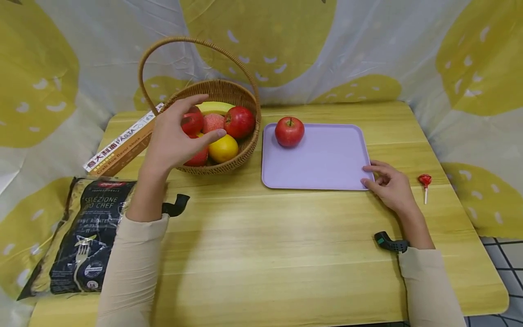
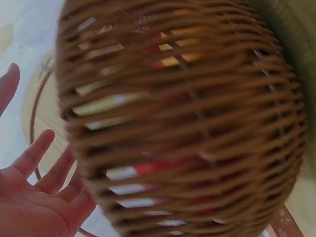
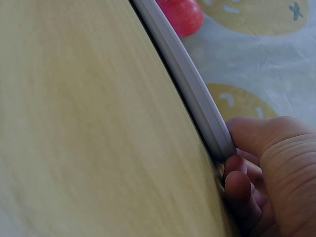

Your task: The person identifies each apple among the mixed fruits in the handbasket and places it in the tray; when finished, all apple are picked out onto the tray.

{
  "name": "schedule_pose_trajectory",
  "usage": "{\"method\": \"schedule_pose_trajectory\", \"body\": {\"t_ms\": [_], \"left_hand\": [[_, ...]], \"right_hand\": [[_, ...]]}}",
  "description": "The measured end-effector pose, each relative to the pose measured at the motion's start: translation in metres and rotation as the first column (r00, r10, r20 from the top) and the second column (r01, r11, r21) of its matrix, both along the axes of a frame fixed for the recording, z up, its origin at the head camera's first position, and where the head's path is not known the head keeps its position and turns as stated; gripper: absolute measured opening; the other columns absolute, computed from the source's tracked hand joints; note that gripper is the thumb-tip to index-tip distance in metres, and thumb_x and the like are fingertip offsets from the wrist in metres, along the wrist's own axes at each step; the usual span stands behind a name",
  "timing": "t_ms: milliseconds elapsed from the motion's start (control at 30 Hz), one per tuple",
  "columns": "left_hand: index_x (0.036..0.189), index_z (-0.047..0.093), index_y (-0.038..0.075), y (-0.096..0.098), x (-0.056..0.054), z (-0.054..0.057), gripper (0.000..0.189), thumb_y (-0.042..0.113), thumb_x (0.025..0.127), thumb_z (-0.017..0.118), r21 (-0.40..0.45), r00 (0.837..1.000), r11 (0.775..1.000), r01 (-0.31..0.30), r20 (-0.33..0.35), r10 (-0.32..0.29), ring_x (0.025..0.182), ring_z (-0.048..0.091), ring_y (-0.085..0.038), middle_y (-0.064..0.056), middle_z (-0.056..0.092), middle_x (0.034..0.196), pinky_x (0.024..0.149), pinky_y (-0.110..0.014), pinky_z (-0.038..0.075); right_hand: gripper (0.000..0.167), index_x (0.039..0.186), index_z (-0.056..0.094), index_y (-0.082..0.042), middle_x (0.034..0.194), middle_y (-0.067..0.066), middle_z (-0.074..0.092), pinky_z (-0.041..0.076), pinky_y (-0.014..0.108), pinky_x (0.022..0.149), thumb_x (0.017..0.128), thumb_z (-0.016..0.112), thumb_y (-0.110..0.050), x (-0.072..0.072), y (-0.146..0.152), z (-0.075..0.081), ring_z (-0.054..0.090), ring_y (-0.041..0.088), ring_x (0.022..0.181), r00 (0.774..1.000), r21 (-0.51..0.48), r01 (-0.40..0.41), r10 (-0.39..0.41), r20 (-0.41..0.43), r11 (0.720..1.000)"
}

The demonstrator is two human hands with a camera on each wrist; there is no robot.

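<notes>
over the feed, i have the left arm stretched forward, its left hand angled inward, thumb and fingers parted in a wide curve. my right arm slants forward and inward; its right hand pinches, thumb opposing bent fingers.

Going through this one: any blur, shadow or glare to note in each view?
Head view: mostly clear, a soft shadow on the table beside the left sleeve, small glints on the plastic bag; left wrist view: dim, basket weave blurred; right wrist view: wood grain soft, right hand creases clearer.
</notes>
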State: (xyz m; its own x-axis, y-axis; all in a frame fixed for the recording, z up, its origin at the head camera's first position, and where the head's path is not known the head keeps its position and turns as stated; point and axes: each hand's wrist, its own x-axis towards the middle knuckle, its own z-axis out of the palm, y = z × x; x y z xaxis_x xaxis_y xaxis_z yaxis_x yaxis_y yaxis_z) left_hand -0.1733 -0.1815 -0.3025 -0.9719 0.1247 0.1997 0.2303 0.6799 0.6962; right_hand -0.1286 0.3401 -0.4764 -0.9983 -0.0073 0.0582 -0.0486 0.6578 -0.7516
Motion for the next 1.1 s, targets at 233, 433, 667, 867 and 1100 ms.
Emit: {"method": "schedule_pose_trajectory", "body": {"t_ms": [233,433,667,867,1100], "left_hand": [[0.156,0.044,0.035,-0.022,-0.014,-0.012,0.087,0.059,0.081,0.080,-0.047,0.992,0.992,-0.119,0.029,0.121,0.146,0.042,-0.028,0.006,0.043,0.161,0.111,-0.061,0.045],[0.160,0.036,0.036,-0.036,-0.025,-0.018,0.097,0.065,0.078,0.079,-0.090,0.978,0.979,-0.183,0.082,0.191,0.148,0.038,-0.032,0.004,0.033,0.167,0.111,-0.065,0.043],[0.162,0.032,0.035,-0.041,-0.035,-0.024,0.102,0.068,0.077,0.078,-0.116,0.968,0.972,-0.204,0.122,0.218,0.147,0.039,-0.036,0.001,0.031,0.168,0.112,-0.066,0.041],[0.163,0.029,0.031,-0.043,-0.041,-0.027,0.105,0.068,0.077,0.078,-0.115,0.966,0.972,-0.203,0.141,0.218,0.148,0.038,-0.037,-0.002,0.031,0.168,0.112,-0.068,0.040],[0.165,0.024,0.030,-0.045,-0.047,-0.030,0.107,0.068,0.079,0.075,-0.131,0.956,0.971,-0.200,0.193,0.223,0.148,0.037,-0.041,-0.005,0.029,0.170,0.111,-0.070,0.040]], "right_hand": [[0.035,0.124,0.073,-0.004,0.148,0.014,0.058,0.040,0.017,0.052,0.092,0.079,-0.016,-0.001,0.000,-0.002,0.052,0.004,0.065,1.000,-0.023,-0.001,0.001,-0.002,1.000],[0.035,0.125,0.073,-0.005,0.148,0.013,0.058,0.040,0.017,0.052,0.092,0.078,-0.017,-0.001,0.001,-0.002,0.052,0.004,0.065,1.000,-0.011,0.004,-0.004,0.002,1.000],[0.037,0.127,0.072,-0.006,0.150,0.013,0.056,0.040,0.018,0.052,0.093,0.078,-0.020,-0.001,0.001,0.000,0.052,0.005,0.067,1.000,0.000,-0.001,0.001,0.021,1.000],[0.037,0.127,0.072,-0.006,0.150,0.012,0.056,0.041,0.018,0.053,0.093,0.078,-0.021,-0.001,0.002,-0.001,0.052,0.005,0.068,1.000,0.002,0.001,-0.001,0.021,1.000],[0.036,0.126,0.072,-0.005,0.149,0.013,0.057,0.041,0.017,0.053,0.093,0.078,-0.019,-0.002,0.002,-0.002,0.052,0.004,0.067,1.000,-0.022,0.001,0.000,0.019,1.000]]}}
